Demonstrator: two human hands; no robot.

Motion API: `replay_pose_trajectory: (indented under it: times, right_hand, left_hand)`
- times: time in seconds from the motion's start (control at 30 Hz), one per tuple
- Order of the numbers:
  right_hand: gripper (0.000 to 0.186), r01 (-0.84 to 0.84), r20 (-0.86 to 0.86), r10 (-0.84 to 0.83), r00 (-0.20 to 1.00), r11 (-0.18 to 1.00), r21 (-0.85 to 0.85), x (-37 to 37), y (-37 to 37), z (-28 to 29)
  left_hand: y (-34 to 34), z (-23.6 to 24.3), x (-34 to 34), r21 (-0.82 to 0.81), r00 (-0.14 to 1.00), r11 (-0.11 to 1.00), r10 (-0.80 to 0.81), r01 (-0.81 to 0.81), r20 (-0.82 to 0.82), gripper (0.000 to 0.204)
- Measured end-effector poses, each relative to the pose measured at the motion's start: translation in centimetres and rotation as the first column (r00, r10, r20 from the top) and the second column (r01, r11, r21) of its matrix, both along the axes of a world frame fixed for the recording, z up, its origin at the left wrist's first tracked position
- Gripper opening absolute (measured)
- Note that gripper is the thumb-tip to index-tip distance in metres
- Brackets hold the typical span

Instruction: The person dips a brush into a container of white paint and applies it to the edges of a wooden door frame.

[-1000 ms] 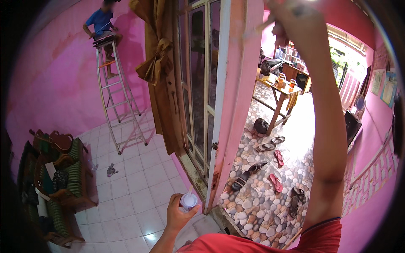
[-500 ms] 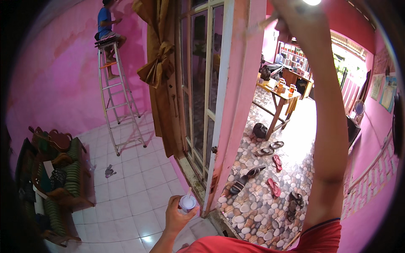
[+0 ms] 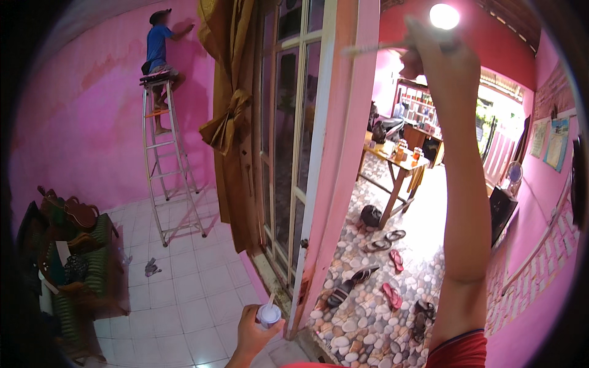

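In the head view, the left hand [image 3: 250,334] curls around a small cup [image 3: 269,316], a pale stick [image 3: 271,299] poking from it. Well above, the right hand [image 3: 451,69] grips a blurred thin brush [image 3: 381,47], its tip before the white-edged frame [image 3: 326,80]; contact is unclear.

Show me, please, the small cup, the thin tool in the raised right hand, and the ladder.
Small cup [image 3: 269,324]: head view, on its wall just below the rim.
Thin tool [image 3: 379,48]: head view, on its blurred shaft.
Ladder [image 3: 161,145]: head view, on a middle rung.
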State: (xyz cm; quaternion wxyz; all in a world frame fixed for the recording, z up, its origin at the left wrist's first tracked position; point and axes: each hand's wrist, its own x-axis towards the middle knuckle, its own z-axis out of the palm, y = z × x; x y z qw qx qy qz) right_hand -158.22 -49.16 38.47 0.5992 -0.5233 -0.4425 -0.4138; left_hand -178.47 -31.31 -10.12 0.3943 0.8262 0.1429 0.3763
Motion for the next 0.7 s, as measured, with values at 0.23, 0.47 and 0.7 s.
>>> replay_pose_trajectory:
  times: [0.23,0.47,0.7]
  right_hand:
    - [0.028,-0.103,-0.312,0.030,0.950,0.970,-0.220,-2.4,-2.5,-9.0]
    - [0.023,-0.398,-0.655,0.071,0.753,0.841,-0.366,-3.7,-4.0,-16.8]
    - [0.017,-0.374,-0.597,-0.088,0.797,0.705,-0.603,-5.2,-2.5,-22.6]
  left_hand:
    - [0.0,0.0,-0.7,-0.047,1.000,0.999,-0.009,0.008,-0.016,0.057]
    - [0.1,-1.9,1.3,0.020,0.999,0.999,-0.048,0.048,-0.017,0.057]
    - [0.1,0.0,2.8,-0.060,0.995,0.994,-0.091,0.093,0.033,0.054]
